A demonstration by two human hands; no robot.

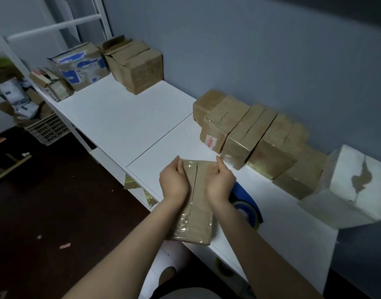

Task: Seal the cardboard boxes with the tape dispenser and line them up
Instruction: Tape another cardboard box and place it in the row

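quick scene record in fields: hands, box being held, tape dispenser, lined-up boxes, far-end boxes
left hand: holds the left side of the held box
right hand: holds its right side
held box: brown cardboard, clear tape along the top seam, near the front edge of the table
tape dispenser: blue, on the table right of the held box, partly hidden by the right wrist
lined-up boxes: taped brown boxes in a row along the wall; a white box at the near end
far-end boxes: several, one with flaps open
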